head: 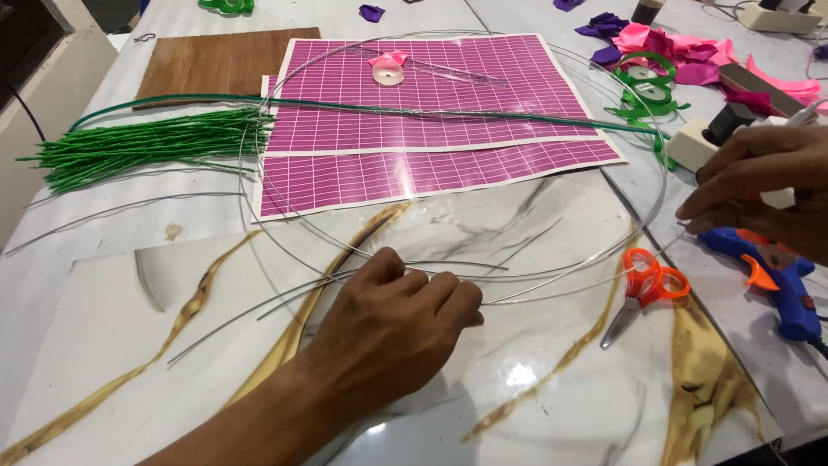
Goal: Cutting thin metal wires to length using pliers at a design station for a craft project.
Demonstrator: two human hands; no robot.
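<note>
While the left hand (392, 315) lies knuckles-up at six o'clock on the marble-patterned worktop (535, 406), its fingers are curled shut on a few thin wires (259, 306) that fan out toward eight o'clock, right where they meet the near arc of a big wire hoop (662, 164). The hoop lies flat, ringing two pink grid sheets (431, 129) at twelve o'clock. The right hand (759, 185), at three o'clock, is half closed, fingertips down by the hoop's edge; whether it grips anything I cannot tell. Just below it lies a blue glue gun (780, 289), and orange scissors (647, 289) rest at four o'clock beside the hoop. Green stems (138, 151) are bundled at ten o'clock, a tape roll (388, 73) on the far sheet
</note>
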